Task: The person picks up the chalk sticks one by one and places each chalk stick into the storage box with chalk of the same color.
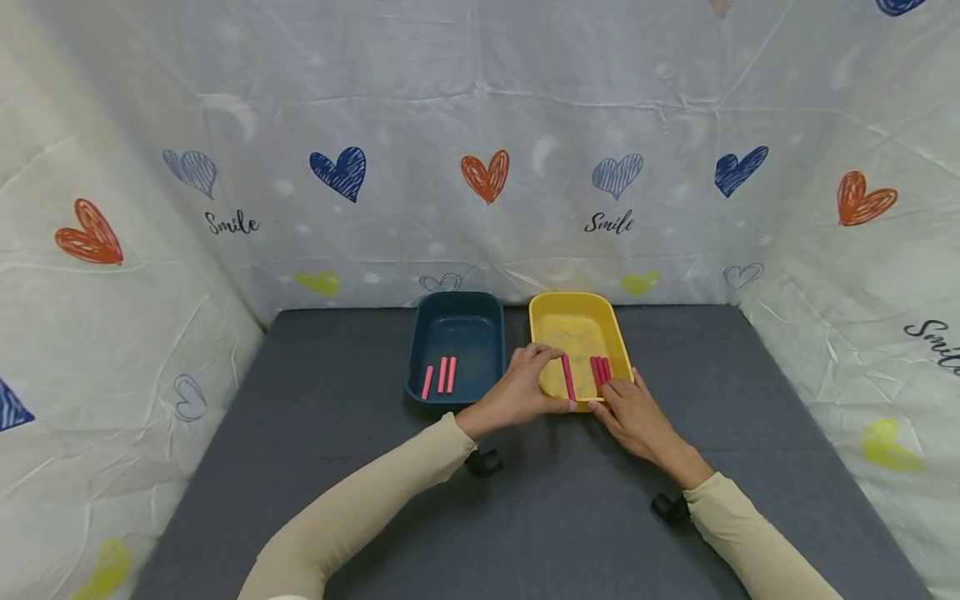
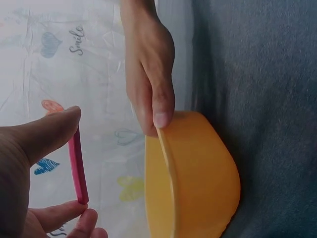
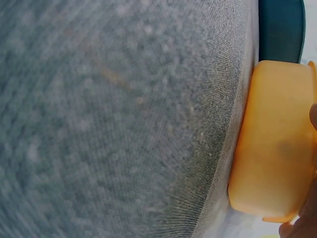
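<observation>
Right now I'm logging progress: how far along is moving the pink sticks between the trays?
Three pink sticks already lie in the blue tray. The left hand pinches one stick by its ends above the yellow tray, while the right hand rests on that tray's near rim. A small bunch of sticks is left in the yellow tray.

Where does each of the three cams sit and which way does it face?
Head: above, looking forward and down at both trays; left hand, right hand and sleeves show.
Left wrist: beside the yellow tray; fingers pinch a pink stick.
Right wrist: low over the cloth, facing the trays; fingertip only.
All share the yellow tray.
</observation>
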Demonstrator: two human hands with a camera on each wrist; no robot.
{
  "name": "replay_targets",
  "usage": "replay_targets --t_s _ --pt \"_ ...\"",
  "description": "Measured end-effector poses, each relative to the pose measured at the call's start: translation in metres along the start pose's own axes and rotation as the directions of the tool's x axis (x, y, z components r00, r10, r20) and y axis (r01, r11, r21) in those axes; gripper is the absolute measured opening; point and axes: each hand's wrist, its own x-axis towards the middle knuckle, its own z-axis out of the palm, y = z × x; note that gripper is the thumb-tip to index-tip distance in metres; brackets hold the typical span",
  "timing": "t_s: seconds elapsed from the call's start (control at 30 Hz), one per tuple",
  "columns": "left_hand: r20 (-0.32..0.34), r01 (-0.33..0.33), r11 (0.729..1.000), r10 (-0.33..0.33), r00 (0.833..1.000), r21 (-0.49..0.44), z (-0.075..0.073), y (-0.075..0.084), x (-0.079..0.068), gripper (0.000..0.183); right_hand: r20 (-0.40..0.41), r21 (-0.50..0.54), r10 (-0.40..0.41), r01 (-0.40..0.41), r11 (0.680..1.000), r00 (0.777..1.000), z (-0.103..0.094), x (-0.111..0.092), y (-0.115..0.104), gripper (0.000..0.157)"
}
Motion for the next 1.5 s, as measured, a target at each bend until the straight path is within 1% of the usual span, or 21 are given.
replay_targets --t_s 0.17,0.37,0.43,0.63,0.87,1.03,1.2,1.33,1.5 --pt "0.004 0.005 1.0 -0.005 1.0 0.015 0.0 -0.004 0.012 0.076 0.0 -0.002 -0.001 0.001 1.0 1.0 0.0 0.0 0.0 0.018" --pt "-0.005 0.015 1.0 -0.016 1.0 -0.009 0.001 -0.005 0.027 0.079 -0.003 -0.005 -0.006 0.006 1.0 1.0 0.0 0.001 0.0 0.019" --pt "-0.007 0.026 1.0 -0.027 1.0 -0.015 0.002 -0.005 0.031 0.08 -0.003 -0.01 -0.005 0.005 1.0 1.0 0.001 0.001 0.0 0.019" --pt "0.001 0.057 0.998 -0.057 0.998 0.007 0.007 -0.005 0.043 0.081 0.004 -0.014 0.0 0.0 1.0 1.0 0.001 0.0 0.0 0.02" --pt "0.0 0.087 0.996 -0.087 0.996 -0.004 0.011 -0.006 0.056 0.08 -0.002 -0.015 -0.005 0.005 1.0 1.0 0.0 0.0 0.0 0.02" --pt "0.007 0.124 0.992 -0.124 0.992 0.009 0.013 -0.008 0.068 0.079 -0.008 -0.008 -0.01 0.01 1.0 1.0 0.0 0.001 0.0 0.02" --pt "0.007 0.16 0.987 -0.16 0.987 -0.015 0.015 -0.009 0.079 0.078 -0.011 -0.002 -0.013 0.013 1.0 1.0 -0.001 0.001 0.002 0.021" --pt "0.01 0.178 0.984 -0.178 0.984 -0.01 0.02 -0.011 0.085 0.077 -0.003 -0.001 -0.01 0.01 1.0 1.0 -0.002 0.002 0.003 0.021" --pt "0.033 0.187 0.982 -0.187 0.982 -0.002 0.029 -0.015 0.09 0.077 0.013 0.005 -0.001 0.001 1.0 1.0 -0.003 0.002 0.001 0.022"
